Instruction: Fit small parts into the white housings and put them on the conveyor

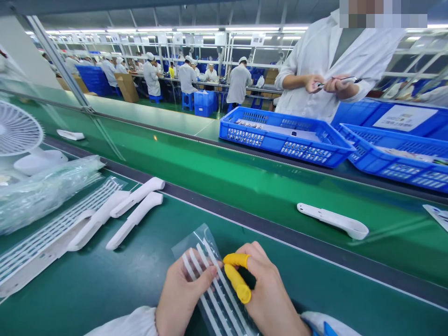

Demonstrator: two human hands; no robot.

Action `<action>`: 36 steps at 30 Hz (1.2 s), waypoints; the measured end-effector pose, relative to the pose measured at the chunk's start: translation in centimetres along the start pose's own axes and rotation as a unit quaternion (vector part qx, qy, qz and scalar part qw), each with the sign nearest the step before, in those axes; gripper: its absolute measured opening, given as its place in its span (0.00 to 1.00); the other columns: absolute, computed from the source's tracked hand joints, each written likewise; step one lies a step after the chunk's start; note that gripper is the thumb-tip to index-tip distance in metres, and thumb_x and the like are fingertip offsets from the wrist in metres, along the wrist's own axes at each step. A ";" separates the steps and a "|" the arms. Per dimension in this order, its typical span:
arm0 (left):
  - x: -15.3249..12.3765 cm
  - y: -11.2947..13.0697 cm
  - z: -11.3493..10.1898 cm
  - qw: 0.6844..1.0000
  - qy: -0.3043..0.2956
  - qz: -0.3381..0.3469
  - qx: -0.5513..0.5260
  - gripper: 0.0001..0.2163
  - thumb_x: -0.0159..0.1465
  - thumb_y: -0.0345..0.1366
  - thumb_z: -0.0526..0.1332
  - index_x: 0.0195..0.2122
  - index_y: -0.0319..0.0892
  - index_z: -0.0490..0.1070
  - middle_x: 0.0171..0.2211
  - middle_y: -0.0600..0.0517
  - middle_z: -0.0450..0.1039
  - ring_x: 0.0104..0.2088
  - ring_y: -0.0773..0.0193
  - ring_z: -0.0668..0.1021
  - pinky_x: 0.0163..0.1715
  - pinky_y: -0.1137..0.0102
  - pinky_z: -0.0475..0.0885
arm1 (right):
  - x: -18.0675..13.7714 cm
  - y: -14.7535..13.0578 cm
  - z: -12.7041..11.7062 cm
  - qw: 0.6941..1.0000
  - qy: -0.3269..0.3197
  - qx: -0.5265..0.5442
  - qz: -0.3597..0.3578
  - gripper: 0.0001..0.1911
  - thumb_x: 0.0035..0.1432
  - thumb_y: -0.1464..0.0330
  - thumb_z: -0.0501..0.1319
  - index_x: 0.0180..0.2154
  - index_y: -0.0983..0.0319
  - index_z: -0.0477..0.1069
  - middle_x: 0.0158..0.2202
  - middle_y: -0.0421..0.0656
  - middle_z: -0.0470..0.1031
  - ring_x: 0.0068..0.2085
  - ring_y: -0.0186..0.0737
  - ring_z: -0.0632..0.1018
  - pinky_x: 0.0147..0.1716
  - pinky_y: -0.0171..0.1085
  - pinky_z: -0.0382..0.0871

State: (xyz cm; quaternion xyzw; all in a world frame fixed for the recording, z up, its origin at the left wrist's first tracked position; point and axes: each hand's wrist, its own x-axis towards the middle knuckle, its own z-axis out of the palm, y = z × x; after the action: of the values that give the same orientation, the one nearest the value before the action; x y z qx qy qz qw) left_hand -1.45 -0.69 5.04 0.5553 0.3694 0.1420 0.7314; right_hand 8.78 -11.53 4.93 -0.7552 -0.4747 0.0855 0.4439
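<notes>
My left hand [187,289] grips a clear plastic sheet with several white strips [224,298] on it, thumb on top and fingers behind. The sheet is tilted and its lower end runs out of view. My right hand [266,284] wears yellow finger cots [238,282] on thumb and forefinger. Those two fingertips pinch together at the sheet's right edge, close to my left thumb. Whether a strip end is between them is too small to see. To the left lie white plastic handle-shaped parts [135,221], partly over another sheet of white strips [52,240].
Beyond the dark table edge runs a green conveyor belt [227,172] carrying a white handle part [332,219]. Blue baskets [280,144] stand across it, where a person in white [315,70] handles a small item. A plastic bag [49,186] and a white fan [21,130] are at left.
</notes>
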 end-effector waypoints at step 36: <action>2.6 1.3 -11.7 0.749 0.226 0.269 0.562 0.07 0.59 0.42 0.55 0.31 0.45 0.64 0.35 0.48 0.71 0.33 0.53 0.74 0.31 0.65 0.66 | 1.8 2.5 -2.0 0.965 -0.027 0.165 0.202 0.11 0.39 0.59 0.65 0.19 0.60 0.70 0.22 0.41 0.68 0.25 0.40 0.69 0.25 0.38 0.64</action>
State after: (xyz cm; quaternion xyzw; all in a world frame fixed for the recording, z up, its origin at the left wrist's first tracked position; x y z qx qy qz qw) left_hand -7.57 9.68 3.94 0.8940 0.3730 0.2209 0.1138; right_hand 12.46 -11.65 4.73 -0.7493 -0.3030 0.2710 0.5228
